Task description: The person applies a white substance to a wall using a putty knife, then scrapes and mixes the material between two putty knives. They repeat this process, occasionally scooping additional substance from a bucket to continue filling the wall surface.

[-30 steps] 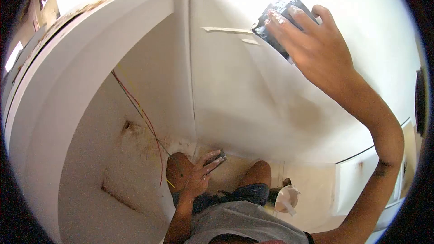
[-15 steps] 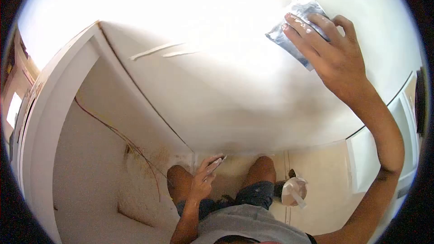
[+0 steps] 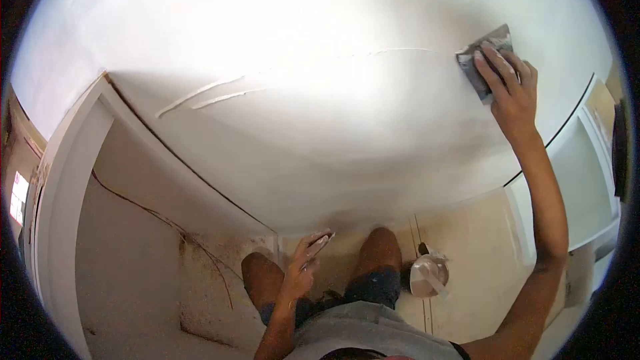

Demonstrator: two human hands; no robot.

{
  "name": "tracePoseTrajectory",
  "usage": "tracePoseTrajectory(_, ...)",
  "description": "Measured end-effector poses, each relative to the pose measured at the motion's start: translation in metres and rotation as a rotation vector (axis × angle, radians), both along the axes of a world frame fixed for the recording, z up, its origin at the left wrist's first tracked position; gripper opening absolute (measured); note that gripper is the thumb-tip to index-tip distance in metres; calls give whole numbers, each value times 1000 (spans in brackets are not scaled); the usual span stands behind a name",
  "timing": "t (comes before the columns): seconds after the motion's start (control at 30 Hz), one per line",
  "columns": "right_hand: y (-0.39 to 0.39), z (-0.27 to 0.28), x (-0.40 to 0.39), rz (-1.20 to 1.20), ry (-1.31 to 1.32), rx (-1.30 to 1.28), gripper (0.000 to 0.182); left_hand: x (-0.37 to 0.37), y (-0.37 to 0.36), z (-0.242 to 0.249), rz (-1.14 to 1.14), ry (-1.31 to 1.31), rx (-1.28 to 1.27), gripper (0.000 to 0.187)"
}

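My right hand (image 3: 510,83) presses a flat metal putty scraper (image 3: 475,83) against a white panel (image 3: 320,130), fingers spread over the blade. White filler smears the blade and my fingers. To the left on the panel, two raised streaks of white filler (image 3: 200,95) run slantwise, and a fine ridge reaches from there toward the scraper. Low down, in front of my knees, my left hand (image 3: 300,270) is closed round a thin flat scraper (image 3: 325,241), seen nearly edge-on. Whitish residue marks those fingers too.
Beside my right knee, a round tub (image 3: 421,285) holds pale filler and a light strip-like thing. A white frame (image 3: 63,153) stands at the left, with loose thin wires (image 3: 160,215) near it. Another white framed panel (image 3: 583,173) is at the right.
My right hand has moved slightly right and lower in view with its scraper. The view has shifted, showing the fine ridge on the panel. My left hand keeps its hold.
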State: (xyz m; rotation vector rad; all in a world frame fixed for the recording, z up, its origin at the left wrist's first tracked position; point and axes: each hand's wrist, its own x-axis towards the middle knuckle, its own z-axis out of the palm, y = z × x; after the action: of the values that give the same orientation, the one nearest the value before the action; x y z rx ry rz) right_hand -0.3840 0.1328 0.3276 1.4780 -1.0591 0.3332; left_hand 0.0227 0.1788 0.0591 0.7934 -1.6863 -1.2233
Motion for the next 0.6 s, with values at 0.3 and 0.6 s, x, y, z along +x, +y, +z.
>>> tracePoseTrajectory(0.3,-6,83,222,265,168,197,41,71,14,32,131,39,-62,63)
tracePoseTrajectory(0.6,-96,92,402,583,496,79,14,123,32,-3,323,18,161,47)
